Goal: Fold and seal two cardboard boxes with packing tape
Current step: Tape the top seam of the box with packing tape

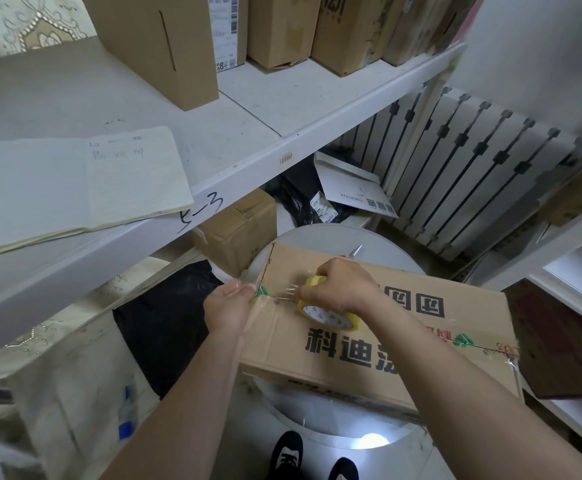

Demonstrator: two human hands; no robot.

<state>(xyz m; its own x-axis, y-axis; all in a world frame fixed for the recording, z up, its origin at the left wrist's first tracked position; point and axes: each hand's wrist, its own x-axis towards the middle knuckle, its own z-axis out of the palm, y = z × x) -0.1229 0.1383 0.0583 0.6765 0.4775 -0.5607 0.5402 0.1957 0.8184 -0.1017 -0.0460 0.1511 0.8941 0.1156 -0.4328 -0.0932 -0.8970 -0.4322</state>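
Our left grip [228,303] clasps the box [282,348] edge, our right grip [345,289] holds the tape roll [327,317]; we judge taping only begun.

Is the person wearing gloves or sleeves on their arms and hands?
No gloves and no sleeves show. The left hand and right hand are bare. The left arm and right arm are bare too, right to the picture's edge. I see no watch, bracelet or ring.

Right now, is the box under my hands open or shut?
Shut: both flaps of the box lie flat and meet at a seam; the right hand holds the tape roll on it.
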